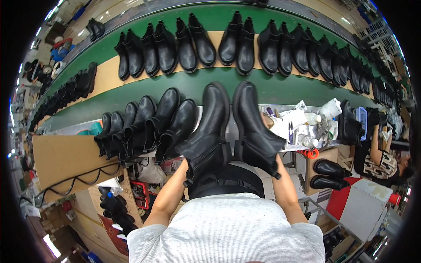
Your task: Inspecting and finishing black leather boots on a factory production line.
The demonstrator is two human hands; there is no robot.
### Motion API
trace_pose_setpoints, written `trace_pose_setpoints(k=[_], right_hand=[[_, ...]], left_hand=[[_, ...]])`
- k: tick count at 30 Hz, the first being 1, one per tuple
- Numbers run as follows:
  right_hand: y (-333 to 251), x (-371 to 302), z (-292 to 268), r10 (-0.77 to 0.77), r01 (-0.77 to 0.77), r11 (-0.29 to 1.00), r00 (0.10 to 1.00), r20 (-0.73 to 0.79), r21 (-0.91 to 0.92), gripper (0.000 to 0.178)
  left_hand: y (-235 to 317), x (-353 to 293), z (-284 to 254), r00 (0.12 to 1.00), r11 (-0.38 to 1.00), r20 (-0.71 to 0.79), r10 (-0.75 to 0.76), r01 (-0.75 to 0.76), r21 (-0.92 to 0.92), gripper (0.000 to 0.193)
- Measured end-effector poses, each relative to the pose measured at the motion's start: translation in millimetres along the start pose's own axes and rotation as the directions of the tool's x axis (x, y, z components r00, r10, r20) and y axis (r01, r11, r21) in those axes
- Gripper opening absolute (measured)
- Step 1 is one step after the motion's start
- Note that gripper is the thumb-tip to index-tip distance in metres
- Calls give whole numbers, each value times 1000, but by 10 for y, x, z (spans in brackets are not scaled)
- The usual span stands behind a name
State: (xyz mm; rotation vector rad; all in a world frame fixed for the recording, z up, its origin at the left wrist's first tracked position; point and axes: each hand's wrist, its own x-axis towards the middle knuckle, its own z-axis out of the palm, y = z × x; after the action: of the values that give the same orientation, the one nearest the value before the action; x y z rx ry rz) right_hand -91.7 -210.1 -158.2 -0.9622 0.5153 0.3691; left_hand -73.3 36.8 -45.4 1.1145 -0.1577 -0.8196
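Two black leather ankle boots are raised side by side in front of me, toes pointing away and soles facing each other. My left hand, mostly hidden behind the left boot point(211, 116), holds it near the shaft; only the wrist shows below. The right boot point(252, 116) is held by my right hand point(268, 122), of which a bit of skin shows beside the boot's outer side. Both shafts tilt outward toward my forearms. Just left of the left boot, several similar boots point(164, 111) stand in a row along the bench edge.
A long row of black boots point(188, 46) stands on brown board over the green conveyor point(144, 87). Bottles, tissue and small tools point(307, 125) clutter the bench at right. A cardboard sheet point(66, 153) lies at left. A person point(386, 162) sits at far right.
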Motion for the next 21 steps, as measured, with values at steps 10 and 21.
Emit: trace_pose_setpoints(k=[10,21], right_hand=[[-920,-168,1070,-652,610,419,717,245,-672,67],[-1142,156,403,-789,213,-20,597,146,-977,28]], left_hand=[[146,71,-84,996,861,33,-81,86,-501,48],[654,517,-171,930,934,-223,293,-229,274,78]])
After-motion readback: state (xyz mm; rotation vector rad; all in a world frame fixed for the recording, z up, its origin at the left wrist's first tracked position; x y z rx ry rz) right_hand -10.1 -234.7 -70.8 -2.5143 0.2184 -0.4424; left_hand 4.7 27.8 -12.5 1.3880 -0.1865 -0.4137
